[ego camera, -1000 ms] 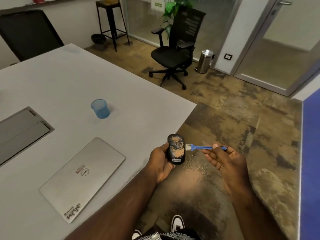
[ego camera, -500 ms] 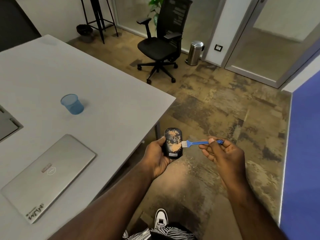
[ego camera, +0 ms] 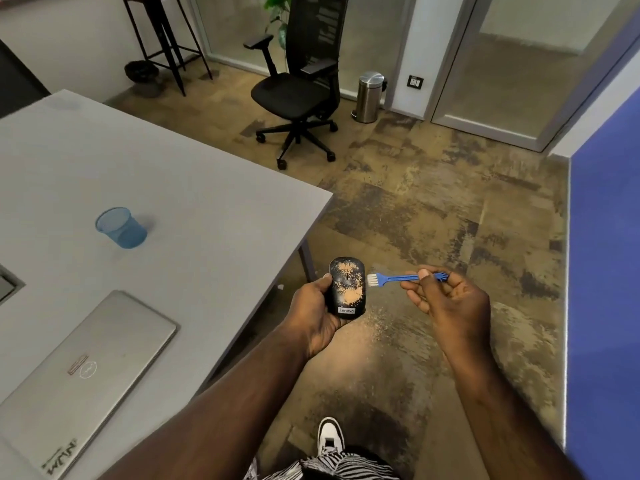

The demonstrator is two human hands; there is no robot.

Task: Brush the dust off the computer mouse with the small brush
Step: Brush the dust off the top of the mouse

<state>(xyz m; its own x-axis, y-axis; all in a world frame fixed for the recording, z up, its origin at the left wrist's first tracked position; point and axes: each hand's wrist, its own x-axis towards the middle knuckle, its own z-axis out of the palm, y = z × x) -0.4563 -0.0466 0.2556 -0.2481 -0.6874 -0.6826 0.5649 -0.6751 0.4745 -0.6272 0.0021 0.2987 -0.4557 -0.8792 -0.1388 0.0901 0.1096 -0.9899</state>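
- Laptop (ego camera: 83, 372): closed, silver, lying flat on the grey table (ego camera: 194, 188) at the lower left of the frame; a logo and a sticker show on its lid.
- Blue cup (ego camera: 120, 227): translucent, standing upright on the table at left centre, well apart from the laptop.
- Stool (ego camera: 162, 36): dark, tall-legged, at the upper left, beyond the table's far corner.
- Left hand (ego camera: 313, 315): just left of frame centre, past the table's near edge and over the floor; its fingers are wrapped around the computer mouse from the left side and beneath, with the thumb against the mouse's left edge.
- Computer mouse (ego camera: 347, 287): black, held top face up at frame centre; patches of tan dust cover much of that face, and a small label sits at its lower end.
- Small brush (ego camera: 398, 278): blue handle lying roughly level, pale bristles pointing left and just beside the mouse's right edge; contact cannot be told.
- Right hand (ego camera: 450, 303): right of centre, pinching the brush handle near its far end between thumb and curled fingers.
- Office chair (ego camera: 301, 88): black, on castors, upper centre of the frame.
- Metal bin (ego camera: 370, 97): cylindrical, just right of the chair, by the glass partition.
- Floor (ego camera: 433, 209): mottled brown; a scatter of pale specks lies below the mouse.
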